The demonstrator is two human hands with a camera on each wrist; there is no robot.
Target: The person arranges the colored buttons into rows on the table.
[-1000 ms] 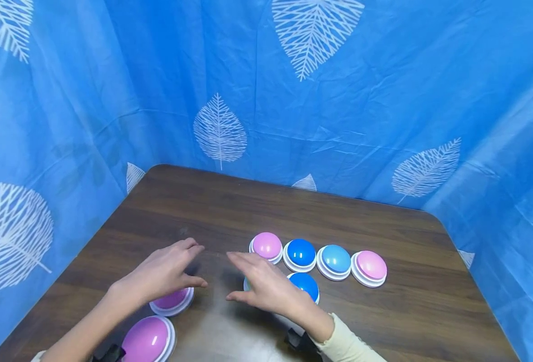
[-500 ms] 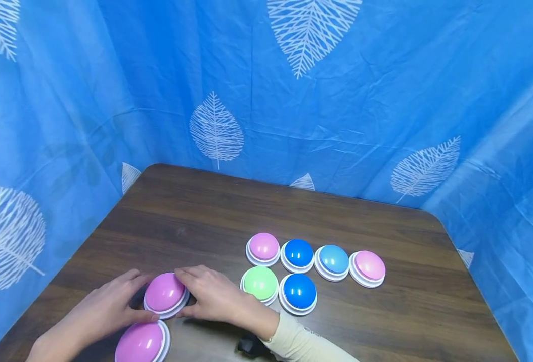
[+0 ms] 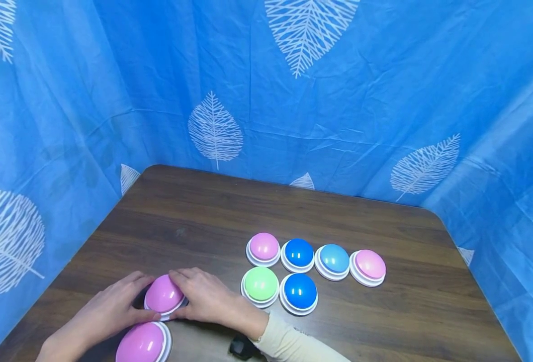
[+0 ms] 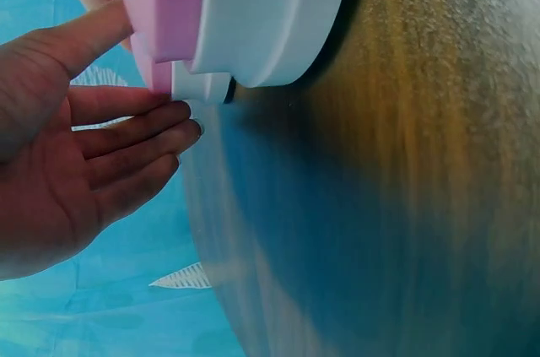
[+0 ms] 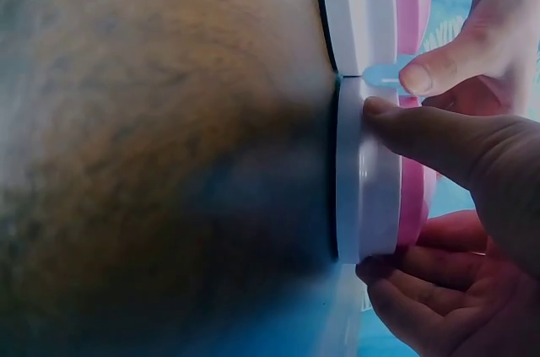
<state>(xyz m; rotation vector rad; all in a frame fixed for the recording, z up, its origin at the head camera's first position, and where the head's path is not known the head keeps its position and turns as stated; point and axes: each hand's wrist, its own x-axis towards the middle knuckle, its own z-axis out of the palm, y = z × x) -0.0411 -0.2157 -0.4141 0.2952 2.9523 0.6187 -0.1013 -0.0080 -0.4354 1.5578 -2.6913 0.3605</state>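
Just in front of the held button (image 3: 164,293), a second pink button (image 3: 141,343) was placed on the bench (image 3: 203,211). The held button was grasped between left hand (image 3: 112,309) and right hand (image 3: 206,297); to its right, a green button (image 3: 261,284) was seen.

Pink-domed white button (image 3: 163,293), upright

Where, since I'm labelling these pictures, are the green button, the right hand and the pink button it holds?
Green button (image 3: 260,284): head view, middle of its green dome.
Right hand (image 3: 208,296): head view, back of the hand.
Held pink button (image 3: 163,294): head view, on its pink dome.
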